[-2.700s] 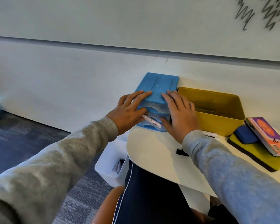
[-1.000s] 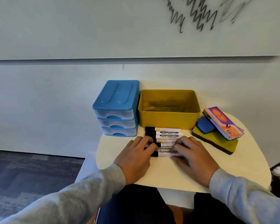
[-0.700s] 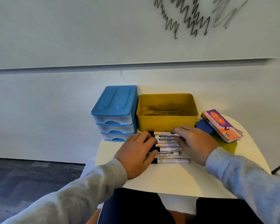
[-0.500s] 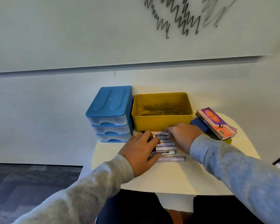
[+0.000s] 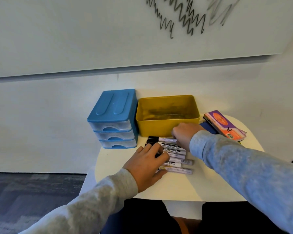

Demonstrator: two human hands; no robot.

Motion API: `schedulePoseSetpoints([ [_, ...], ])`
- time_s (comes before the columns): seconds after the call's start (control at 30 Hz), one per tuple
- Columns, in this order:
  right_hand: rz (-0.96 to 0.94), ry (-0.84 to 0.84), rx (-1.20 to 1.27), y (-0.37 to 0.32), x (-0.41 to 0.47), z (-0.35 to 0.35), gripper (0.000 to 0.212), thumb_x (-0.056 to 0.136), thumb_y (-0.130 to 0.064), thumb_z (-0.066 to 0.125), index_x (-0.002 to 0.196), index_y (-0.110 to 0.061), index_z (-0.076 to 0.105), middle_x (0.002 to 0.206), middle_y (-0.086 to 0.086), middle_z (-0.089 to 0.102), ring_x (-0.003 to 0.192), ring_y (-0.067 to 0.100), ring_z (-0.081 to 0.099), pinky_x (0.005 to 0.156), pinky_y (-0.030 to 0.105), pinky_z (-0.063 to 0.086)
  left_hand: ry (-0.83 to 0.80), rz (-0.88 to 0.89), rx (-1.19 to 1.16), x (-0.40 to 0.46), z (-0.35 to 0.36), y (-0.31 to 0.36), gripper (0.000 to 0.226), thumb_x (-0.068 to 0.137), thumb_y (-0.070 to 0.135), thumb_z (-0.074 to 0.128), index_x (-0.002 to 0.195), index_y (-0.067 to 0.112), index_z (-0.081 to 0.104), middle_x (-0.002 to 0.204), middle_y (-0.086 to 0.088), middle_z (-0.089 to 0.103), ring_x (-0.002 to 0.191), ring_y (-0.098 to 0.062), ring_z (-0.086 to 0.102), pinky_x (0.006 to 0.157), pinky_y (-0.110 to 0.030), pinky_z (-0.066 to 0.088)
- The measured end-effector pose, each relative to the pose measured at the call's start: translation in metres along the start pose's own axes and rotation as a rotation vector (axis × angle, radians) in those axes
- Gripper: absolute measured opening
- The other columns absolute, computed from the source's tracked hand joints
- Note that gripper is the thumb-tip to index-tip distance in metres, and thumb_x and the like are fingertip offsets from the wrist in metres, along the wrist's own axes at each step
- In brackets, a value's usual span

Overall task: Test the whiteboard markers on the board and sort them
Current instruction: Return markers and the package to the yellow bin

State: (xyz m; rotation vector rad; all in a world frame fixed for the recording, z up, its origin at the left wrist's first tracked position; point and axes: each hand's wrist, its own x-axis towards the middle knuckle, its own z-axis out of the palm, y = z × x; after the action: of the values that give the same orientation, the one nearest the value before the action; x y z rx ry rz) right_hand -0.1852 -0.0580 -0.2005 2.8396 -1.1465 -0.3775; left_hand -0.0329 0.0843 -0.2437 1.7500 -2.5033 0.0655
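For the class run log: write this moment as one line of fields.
stage: picking marker | left hand: resting on marker row | right hand: at top marker, grip unclear | yellow bin: no markers seen

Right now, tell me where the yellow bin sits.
In the head view the yellow bin stands at the table's back edge, with the blue drawer unit on its left and the row of markers in front.

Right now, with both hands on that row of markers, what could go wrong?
The markers lie loose, side by side on the small round table; the left hand resting on them could nudge the nearest ones so they roll toward the table's front edge. The right hand reaches for the farthest marker, tight against the yellow bin, so it may bump the bin. All look alike, so tested and untested ones could get mixed.
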Motion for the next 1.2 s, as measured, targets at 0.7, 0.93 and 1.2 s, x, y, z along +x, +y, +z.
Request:
schedulePoseSetpoints([
  [0.7,0.012,0.274,0.186,0.046,0.011,-0.085,0.014,0.098,-0.036,0.06,0.105,-0.025,0.065,0.081,-0.004,0.052,0.076,0.024,0.058,0.061,0.03,0.039,0.038,0.137,0.027,0.003,-0.008,-0.01,0.036,0.094,0.043,0.058,0.122,0.022,0.059,0.122,0.0,0.053,0.097,-0.015,0.057,0.081,-0.029,0.056],
  [0.93,0.043,-0.019,0.023,0.036,0.079,-0.074,0.013,0.093,-0.021,0.066,0.1,-0.01,0.066,0.096,0.008,0.065,0.076,0.028,0.062,0.067,0.033,0.05,0.09,0.107,-0.003,0.02,-0.058,-0.022,0.028,0.101,0.045,0.049,0.121,0.028,0.055,0.12,0.004,0.048,0.099,-0.012,0.056,0.082,-0.024,0.05],
  [1.2,0.05,-0.037,0.105,0.035,0.101,-0.059,0.021,0.095,-0.027,0.062,0.106,-0.009,0.063,0.114,0.012,0.064,0.09,0.03,0.063,0.074,0.033,0.044,-0.022,0.021,0.093,0.05,-0.116,-0.048,0.026,0.105,0.043,0.038,0.121,0.024,0.048,0.114,0.008,0.044,0.084,-0.008,0.045,0.067,-0.023,0.04],
])
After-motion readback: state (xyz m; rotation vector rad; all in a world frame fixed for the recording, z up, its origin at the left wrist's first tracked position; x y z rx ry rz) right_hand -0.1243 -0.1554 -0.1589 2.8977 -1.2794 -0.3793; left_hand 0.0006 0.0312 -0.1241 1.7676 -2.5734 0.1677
